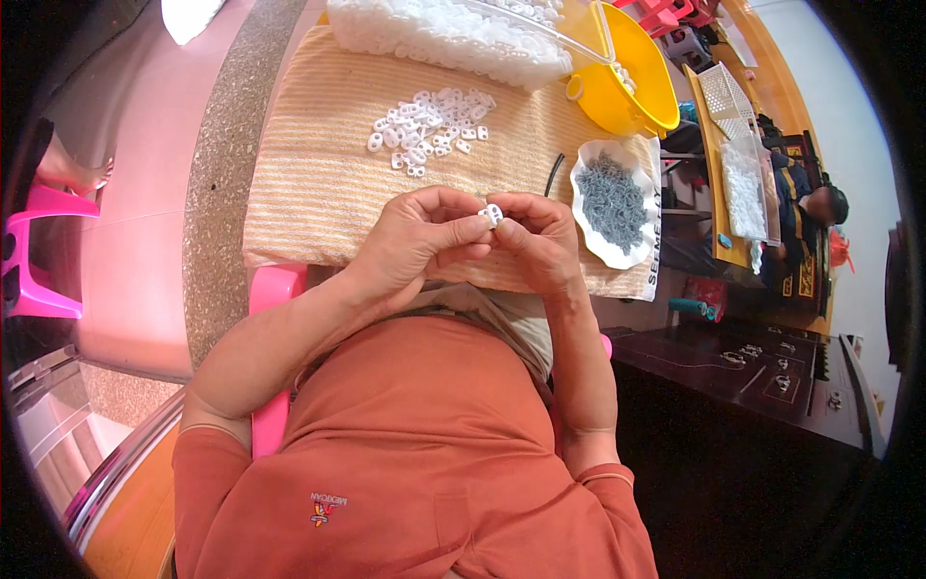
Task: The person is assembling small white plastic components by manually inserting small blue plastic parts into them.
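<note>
A small white plastic piece with holes (493,214) is pinched between my two hands, just over the near edge of the table. My left hand (417,236) grips it from the left with thumb and fingers. From the right, my right hand (542,243) closes on the same piece, its thumb against the side. Whether a smaller part is also between the fingers, I cannot tell. Beyond my hands lies a loose pile of similar white pieces (424,124). To the right, a wavy-rimmed white dish (629,259) holds many small dark grey parts (612,201).
A striped cloth (313,154) covers the table. A thin black rod (554,175) lies left of the dish. Farther back are a clear box of white pieces (453,43) and a yellow bucket (632,106). A pink stool (43,256) stands left; another person (820,205) is at the far right.
</note>
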Demonstrator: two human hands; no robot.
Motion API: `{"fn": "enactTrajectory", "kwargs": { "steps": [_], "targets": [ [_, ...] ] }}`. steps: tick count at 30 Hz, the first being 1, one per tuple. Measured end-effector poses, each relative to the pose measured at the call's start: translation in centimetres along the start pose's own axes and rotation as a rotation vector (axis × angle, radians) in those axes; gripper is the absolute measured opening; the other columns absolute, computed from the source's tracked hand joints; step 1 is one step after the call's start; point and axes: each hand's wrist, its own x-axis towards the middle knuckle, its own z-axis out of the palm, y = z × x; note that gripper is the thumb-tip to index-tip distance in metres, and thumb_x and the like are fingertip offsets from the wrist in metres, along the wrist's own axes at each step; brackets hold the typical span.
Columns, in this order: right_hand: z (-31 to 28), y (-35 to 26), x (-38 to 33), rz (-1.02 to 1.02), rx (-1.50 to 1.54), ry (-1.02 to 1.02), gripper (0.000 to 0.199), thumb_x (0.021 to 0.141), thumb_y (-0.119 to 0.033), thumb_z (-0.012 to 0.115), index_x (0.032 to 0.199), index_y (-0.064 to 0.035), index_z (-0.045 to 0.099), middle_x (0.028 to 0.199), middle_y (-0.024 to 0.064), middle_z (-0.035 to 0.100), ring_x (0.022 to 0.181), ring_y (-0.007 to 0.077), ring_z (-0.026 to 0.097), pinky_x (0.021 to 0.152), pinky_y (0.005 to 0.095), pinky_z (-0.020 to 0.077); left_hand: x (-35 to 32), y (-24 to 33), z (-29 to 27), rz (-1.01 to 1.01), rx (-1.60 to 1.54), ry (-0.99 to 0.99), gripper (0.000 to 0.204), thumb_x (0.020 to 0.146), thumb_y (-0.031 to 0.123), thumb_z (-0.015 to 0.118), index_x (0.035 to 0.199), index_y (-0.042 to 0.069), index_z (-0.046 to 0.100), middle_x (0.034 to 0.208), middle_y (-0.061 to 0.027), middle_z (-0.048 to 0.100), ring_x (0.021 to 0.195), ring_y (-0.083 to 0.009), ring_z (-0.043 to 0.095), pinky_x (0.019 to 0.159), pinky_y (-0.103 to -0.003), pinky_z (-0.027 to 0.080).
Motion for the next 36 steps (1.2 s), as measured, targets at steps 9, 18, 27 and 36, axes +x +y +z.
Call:
{"fn": "enactTrajectory", "kwargs": {
  "steps": [9, 18, 27, 36],
  "targets": [
    [0.3, -0.3, -0.3, -0.045, -0.030, 0.001, 0.027, 0.084, -0.007, 0.069, 0.107, 0.0045, 0.062, 0.098, 0.0099, 0.066, 0.087, 0.0156, 0.064, 0.077, 0.0271, 0.0545, -0.1, 0.3, 0.5, -0.023, -0.006, -0.039, 0.014, 0.085, 0.006, 0.068, 0.095, 0.003, 0.060, 0.090, -0.0044, 0.064, 0.081, -0.0116, 0.064, 0.073, -0.023, 0.056],
    [0.5, -0.7, -0.1, -0.125, -0.041, -0.074, 0.024, 0.081, -0.002, 0.070, 0.103, 0.0047, 0.065, 0.096, 0.0090, 0.062, 0.087, 0.0143, 0.060, 0.078, 0.0249, 0.0493, -0.5, 0.5, 0.7, -0.062, -0.044, -0.107, 0.010, 0.085, 0.007, 0.068, 0.091, 0.004, 0.060, 0.088, -0.0046, 0.064, 0.078, -0.0115, 0.064, 0.071, -0.022, 0.056],
    [1.0, -0.9, -0.1, -0.180, -0.105, -0.104, 0.023, 0.081, -0.003, 0.071, 0.102, 0.0046, 0.065, 0.094, 0.0086, 0.062, 0.087, 0.0142, 0.060, 0.077, 0.0250, 0.0486, -0.6, 0.3, 0.6, -0.043, -0.039, -0.115, 0.009, 0.086, 0.007, 0.067, 0.090, 0.003, 0.060, 0.087, -0.0052, 0.064, 0.078, -0.0125, 0.065, 0.071, -0.024, 0.057],
    [1.0, -0.8, -0.3, -0.196, -0.096, -0.128, 0.023, 0.081, -0.002, 0.071, 0.102, 0.0039, 0.065, 0.095, 0.0074, 0.061, 0.087, 0.0136, 0.060, 0.078, 0.0249, 0.0484, -0.6, 0.0, 0.6, 0.007, -0.013, -0.149, 0.008, 0.086, 0.008, 0.067, 0.089, 0.003, 0.060, 0.086, -0.0058, 0.064, 0.078, -0.0131, 0.065, 0.072, -0.026, 0.058]
  ]
}}
